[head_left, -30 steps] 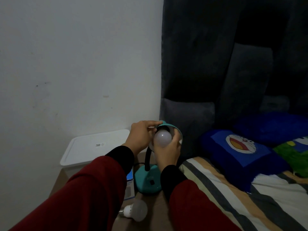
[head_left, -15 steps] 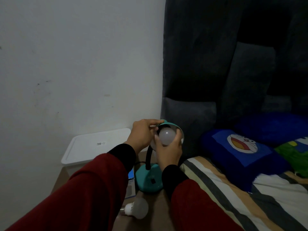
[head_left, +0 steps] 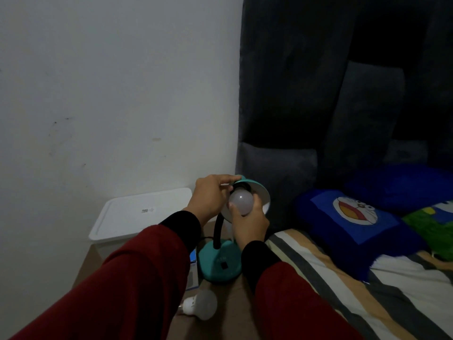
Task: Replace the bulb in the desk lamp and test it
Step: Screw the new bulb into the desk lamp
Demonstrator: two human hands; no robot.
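Centre frame: right hand (head_left: 247,223) still curled round the bulb (head_left: 241,201) at the lamp shade (head_left: 257,192), grip shifted slightly since half a second ago; left hand (head_left: 210,196) keeps pinching the shade rim. Probably mid-screwing, unlit; spare bulb (head_left: 199,306) lies at lower centre.

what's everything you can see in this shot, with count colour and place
teal gooseneck desk lamp: 1, teal base and shade, black neck, on the brown surface beside the bed
frosted white round bulb: 1, unlit, at the shade's mouth
loose white bulb: 1, lying in front of the lamp base
white lidded plastic box: 1, against the wall
blue and white carton: 1, left of the lamp base, mostly hidden
blue cartoon-face pillow: 1, on the bed
striped bedsheet: 1, lower right
left hand: holds the shade's rim
right hand: grips the frosted bulb
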